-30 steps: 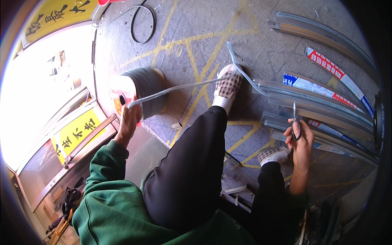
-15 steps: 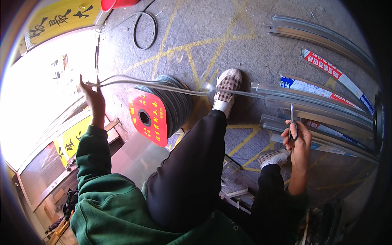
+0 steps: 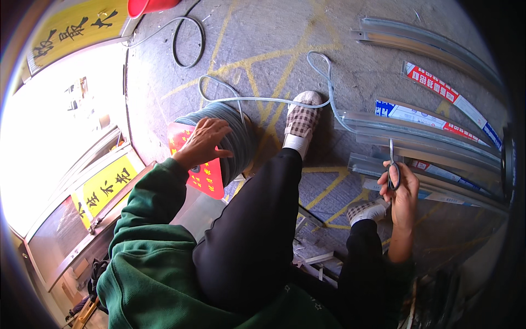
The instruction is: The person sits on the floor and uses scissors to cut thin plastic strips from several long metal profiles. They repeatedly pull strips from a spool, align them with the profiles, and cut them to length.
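My left hand (image 3: 201, 141) rests over the reel's near side, fingers stretched out and holding nothing; whether it presses on the reel I cannot tell. The reel (image 3: 198, 175) has a red printed end plate and is wound with grey strip. From it a loose length of grey strip (image 3: 263, 99) runs rightward in two loops, past my checked shoe (image 3: 303, 116), to the metal profiles. My right hand (image 3: 402, 192) grips a pair of scissors (image 3: 392, 164) by its dark handles, blades pointing away from me, just above the profiles.
Several long metal profiles (image 3: 433, 140) lie on the concrete floor at right, some with red, white and blue film. At the upper left are a coiled cable (image 3: 175, 52) and a red bucket (image 3: 148, 5). Framed panels with yellow signs (image 3: 107, 186) stand at left.
My left hand has let go of the strip and moved right and down onto the reel. The strip, stretched out before, now lies slack in loops. My right hand with the scissors stays put.
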{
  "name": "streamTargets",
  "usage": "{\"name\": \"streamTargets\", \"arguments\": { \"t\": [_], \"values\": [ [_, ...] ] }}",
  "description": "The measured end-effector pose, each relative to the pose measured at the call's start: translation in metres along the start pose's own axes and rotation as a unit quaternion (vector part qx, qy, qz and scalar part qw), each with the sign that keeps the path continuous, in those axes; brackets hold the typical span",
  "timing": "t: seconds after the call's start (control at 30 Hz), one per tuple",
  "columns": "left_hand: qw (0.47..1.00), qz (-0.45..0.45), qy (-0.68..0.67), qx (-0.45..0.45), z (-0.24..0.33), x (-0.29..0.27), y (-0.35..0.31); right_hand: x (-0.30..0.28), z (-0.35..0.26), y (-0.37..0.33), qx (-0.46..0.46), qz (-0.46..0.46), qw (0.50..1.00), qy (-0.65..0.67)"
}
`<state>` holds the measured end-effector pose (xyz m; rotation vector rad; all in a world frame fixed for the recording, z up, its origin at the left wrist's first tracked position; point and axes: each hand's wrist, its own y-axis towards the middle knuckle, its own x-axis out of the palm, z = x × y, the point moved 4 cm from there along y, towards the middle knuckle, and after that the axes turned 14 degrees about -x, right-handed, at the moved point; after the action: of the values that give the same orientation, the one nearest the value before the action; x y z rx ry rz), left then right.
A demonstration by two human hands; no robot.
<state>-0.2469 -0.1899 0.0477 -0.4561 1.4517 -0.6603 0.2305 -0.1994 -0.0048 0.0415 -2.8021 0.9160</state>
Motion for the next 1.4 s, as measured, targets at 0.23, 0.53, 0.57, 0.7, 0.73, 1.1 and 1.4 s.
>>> {"name": "streamTargets", "arguments": {
  "t": [0.23, 0.53, 0.57, 0.7, 0.73, 1.1, 1.4],
  "values": [
    [0.999, -0.031, -0.004, -0.023, -0.076, 0.01, 0.004, 0.0, -0.001, 0.0, 0.003, -0.005, 1.0, 0.005],
    [0.966, 0.216, 0.036, -0.133, -0.096, 0.016, 0.03, 0.0, 0.001, -0.001, -0.015, -0.011, 1.0, 0.005],
    [0.983, 0.145, 0.028, -0.107, -0.068, 0.034, 0.031, 0.0, 0.001, 0.0, -0.018, -0.01, 1.0, 0.008],
    [0.989, 0.083, 0.118, -0.034, 0.019, 0.075, 0.021, 0.0, -0.001, 0.0, -0.018, -0.008, 1.0, -0.005],
    [0.993, 0.074, 0.065, -0.065, 0.028, 0.086, 0.015, 0.001, -0.001, 0.0, -0.014, -0.007, 1.0, -0.004],
    [0.928, -0.14, -0.284, -0.196, 0.002, 0.216, -0.025, -0.001, 0.003, -0.001, -0.013, -0.01, 1.0, -0.015],
    [0.991, -0.042, -0.049, -0.12, 0.006, 0.214, 0.001, -0.001, 0.002, -0.001, -0.015, -0.02, 1.0, -0.007]
  ]
}}
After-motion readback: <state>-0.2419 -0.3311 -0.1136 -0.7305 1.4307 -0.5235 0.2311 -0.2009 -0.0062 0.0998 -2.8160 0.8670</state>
